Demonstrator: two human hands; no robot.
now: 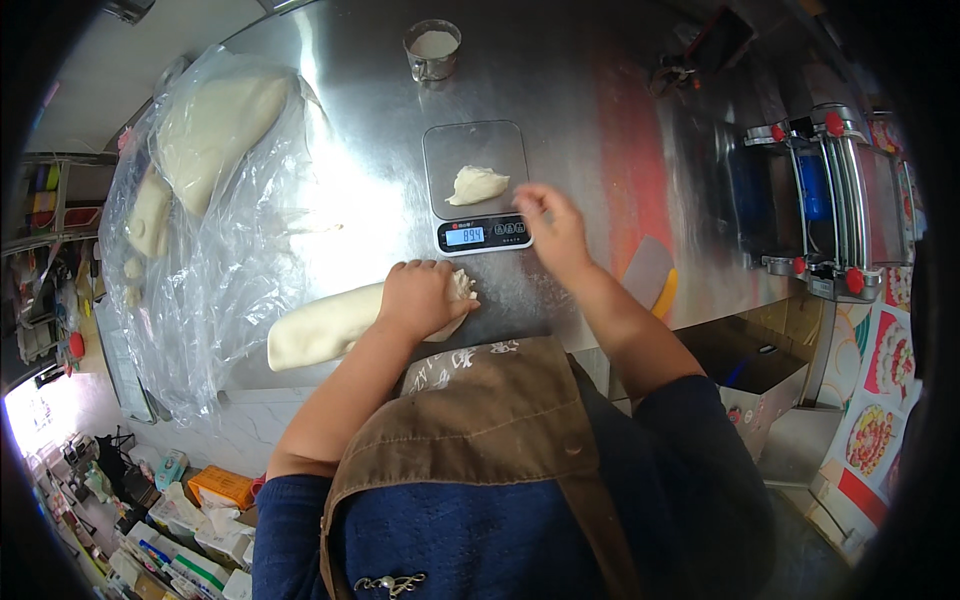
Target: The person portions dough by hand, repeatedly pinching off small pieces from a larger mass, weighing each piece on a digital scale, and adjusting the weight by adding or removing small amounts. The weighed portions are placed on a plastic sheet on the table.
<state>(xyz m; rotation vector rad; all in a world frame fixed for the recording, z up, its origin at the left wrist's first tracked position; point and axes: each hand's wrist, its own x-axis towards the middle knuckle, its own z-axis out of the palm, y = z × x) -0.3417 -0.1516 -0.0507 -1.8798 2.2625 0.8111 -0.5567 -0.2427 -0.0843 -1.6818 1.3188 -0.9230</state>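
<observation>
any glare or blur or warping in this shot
Head view: strong glare whitens the steel table beside the plastic sheet; the right hand near the scale is slightly motion-blurred; fisheye bends the table edges, and the corners are black.

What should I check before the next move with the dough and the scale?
1. Dough piece lies fully on the scale platform: ok.
2. Scale display lit and unobstructed: ok.
3. Right hand off the platform: cannot tell, it hovers at the scale's right edge.
4. Left hand has hold of the dough log: ok, it presses the log's right end.
5. Scraper within reach: ok, it lies beside the right forearm.
6. Bagged dough covered: ok, under the plastic sheet.
</observation>
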